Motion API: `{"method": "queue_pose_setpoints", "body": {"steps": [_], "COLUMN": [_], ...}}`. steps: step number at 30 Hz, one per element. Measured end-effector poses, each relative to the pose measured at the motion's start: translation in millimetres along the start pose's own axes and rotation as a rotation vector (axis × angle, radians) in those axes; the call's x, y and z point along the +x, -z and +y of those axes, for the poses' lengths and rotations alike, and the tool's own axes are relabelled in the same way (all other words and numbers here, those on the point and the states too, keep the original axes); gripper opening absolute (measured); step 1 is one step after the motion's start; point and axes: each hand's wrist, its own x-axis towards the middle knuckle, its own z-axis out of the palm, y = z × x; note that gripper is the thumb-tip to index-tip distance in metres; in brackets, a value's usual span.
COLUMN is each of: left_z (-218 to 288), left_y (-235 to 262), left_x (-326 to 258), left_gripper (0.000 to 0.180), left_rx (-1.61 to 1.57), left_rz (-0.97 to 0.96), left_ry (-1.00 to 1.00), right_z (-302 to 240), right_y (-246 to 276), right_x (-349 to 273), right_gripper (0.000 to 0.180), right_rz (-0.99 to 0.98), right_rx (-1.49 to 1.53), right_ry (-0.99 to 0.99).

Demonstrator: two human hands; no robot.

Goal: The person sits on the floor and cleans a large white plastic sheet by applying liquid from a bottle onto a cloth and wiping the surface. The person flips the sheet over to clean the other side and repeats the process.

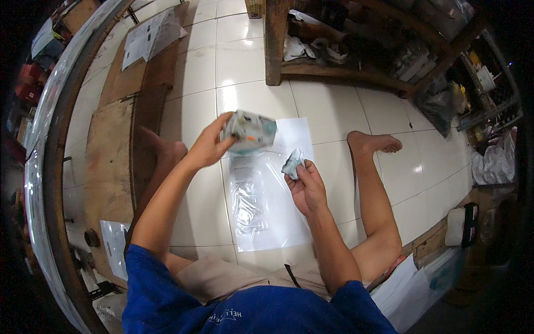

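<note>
My left hand (210, 140) is closed around the side of a blurred, boxy greyish-white container (250, 132) with teal and orange patches. It is tilted above the far end of a printed white sheet (283, 211), and motion smears its details. Glossy clear plastic (250, 209) lies over part of that sheet, on the floor between my legs. Over the sheet's right side, my right hand (309, 186) pinches a crumpled pale-blue and white piece (293, 163) that looks like cloth or tissue. A small gap separates it from the container.
A low wooden bench (108, 150) runs along my left, with papers (147, 39) at its far end. Ahead stands a wooden shelf (273, 44) loaded with clutter. White plastic bags (495, 158) sit at the right. Loose sheets (403, 295) lie beside my right thigh.
</note>
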Motion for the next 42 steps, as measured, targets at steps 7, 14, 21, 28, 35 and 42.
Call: {"method": "queue_pose_setpoints", "body": {"steps": [7,14,21,28,35,42], "left_z": [-58.3,-111.7,-93.6,24.6,58.1,53.9], "left_y": [-62.3,-91.4,-87.8,-105.4,-181.1,-188.1], "left_x": [123.1,189.3,87.1,-209.4,-302.8,-311.9], "left_gripper": [0.056,0.064,0.059,0.038,0.063,0.06], "left_rx": [-0.549,-0.421,0.059,0.289,0.522,0.498], "left_rz": [0.322,0.426,0.386,-0.453,-0.529,-0.476], "left_ry": [0.054,0.067,0.162,0.487,0.281,0.278], "right_z": [-10.5,3.0,12.7,38.8,100.5,138.5], "right_y": [36.0,69.1,55.8,44.3,39.2,41.8], "right_x": [-18.9,-36.4,-30.2,-36.1,-63.2,-89.8], "right_gripper": [0.029,0.029,0.03,0.039,0.039,0.032], "right_rz": [0.134,0.244,0.224,-0.152,-0.727,-0.968], "right_rx": [-0.183,-0.229,-0.572,-1.129,-1.702,-1.898], "right_ry": [-0.086,-0.154,-0.179,-0.201,0.285,0.281]}}
